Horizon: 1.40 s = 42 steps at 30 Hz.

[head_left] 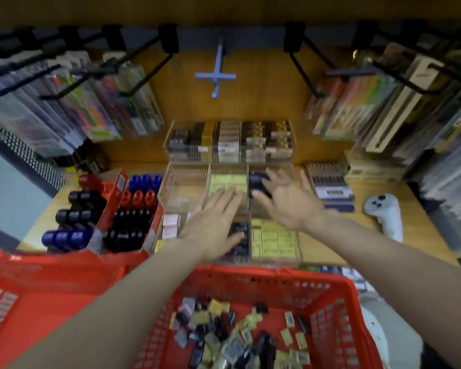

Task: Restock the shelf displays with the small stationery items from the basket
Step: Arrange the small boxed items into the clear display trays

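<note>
A red plastic basket (338, 291) sits at the bottom centre, holding several small yellow, black and grey stationery packs (237, 336). Beyond it on the wooden shelf stands a clear acrylic organiser (171, 187) with compartments of yellow packs (274, 243), black packs and pink packs (170, 226). My left hand (213, 222) stretches flat over the organiser's middle, fingers straight, holding nothing. My right hand (285, 201) is spread over the black packs (256, 179) in the back right compartment, fingers extended; whether it touches them I cannot tell.
A red display box (117, 182) of blue, red and black stamp-like items stands left. A second clear organiser (229, 141) is behind. A white controller (386, 214) lies right. Hanging packs on black hooks flank both sides. Another red basket (24, 288) is at bottom left.
</note>
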Available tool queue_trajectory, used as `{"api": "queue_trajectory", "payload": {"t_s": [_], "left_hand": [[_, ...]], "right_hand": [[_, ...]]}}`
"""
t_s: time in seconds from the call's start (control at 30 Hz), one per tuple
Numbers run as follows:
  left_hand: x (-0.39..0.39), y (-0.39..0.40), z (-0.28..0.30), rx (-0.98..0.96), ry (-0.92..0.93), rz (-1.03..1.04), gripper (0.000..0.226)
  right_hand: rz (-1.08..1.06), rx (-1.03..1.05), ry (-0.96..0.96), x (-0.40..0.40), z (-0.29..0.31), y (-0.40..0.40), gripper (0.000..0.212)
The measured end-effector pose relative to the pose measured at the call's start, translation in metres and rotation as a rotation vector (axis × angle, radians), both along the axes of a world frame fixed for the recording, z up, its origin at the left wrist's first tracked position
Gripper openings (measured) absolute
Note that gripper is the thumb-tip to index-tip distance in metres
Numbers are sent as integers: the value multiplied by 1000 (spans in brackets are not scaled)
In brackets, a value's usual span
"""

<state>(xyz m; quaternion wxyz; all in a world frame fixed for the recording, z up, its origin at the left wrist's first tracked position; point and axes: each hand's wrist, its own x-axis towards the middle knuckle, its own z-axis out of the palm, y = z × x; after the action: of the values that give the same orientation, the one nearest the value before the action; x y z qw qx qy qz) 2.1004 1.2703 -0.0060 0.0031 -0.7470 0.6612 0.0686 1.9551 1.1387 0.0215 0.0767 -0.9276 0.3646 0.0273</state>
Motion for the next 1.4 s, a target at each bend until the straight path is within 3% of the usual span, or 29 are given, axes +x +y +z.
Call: {"api": "queue_trajectory", "payload": {"t_s": [0.13, 0.23, 0.33, 0.4, 0.5, 0.63, 0.8, 0.97, 1.1, 1.17, 1.3, 1.4], "left_hand": [[-12, 44, 20, -99, 98, -13, 52], [-30, 96, 13, -53, 105, -111, 31], [-47, 132, -6, 342, 142, -46, 26], [-54, 148, -34, 522, 226, 6, 25], [-65, 167, -85, 604, 413, 137, 31], [-75, 177, -146, 635, 566, 344, 49], [-78, 182, -198, 584, 612, 532, 64], [-72, 180, -218, 437, 710, 617, 51], [-66, 168, -216, 342, 670, 608, 46], [-65, 164, -215, 325, 713, 602, 41], [-70, 157, -213, 336, 834, 602, 32], [-81, 155, -213, 290, 990, 709, 24]], "right_hand": [[67, -69, -475, -44, 6, 44, 26], [103, 102, -262, -83, -21, 98, 22], [-12, 401, 53, -110, -65, 129, 27], [-158, 525, 147, -127, -96, 142, 28], [-339, 650, 170, -146, -140, 158, 31], [-369, 773, 182, -150, -182, 172, 52], [-261, 715, 194, -128, -219, 174, 71], [-237, 711, 250, -99, -246, 172, 67], [-100, 684, 476, -92, -260, 178, 95], [-75, 633, 447, -95, -264, 182, 88], [-47, 666, 291, -107, -265, 173, 43], [-229, 688, 57, -115, -262, 171, 29]]}}
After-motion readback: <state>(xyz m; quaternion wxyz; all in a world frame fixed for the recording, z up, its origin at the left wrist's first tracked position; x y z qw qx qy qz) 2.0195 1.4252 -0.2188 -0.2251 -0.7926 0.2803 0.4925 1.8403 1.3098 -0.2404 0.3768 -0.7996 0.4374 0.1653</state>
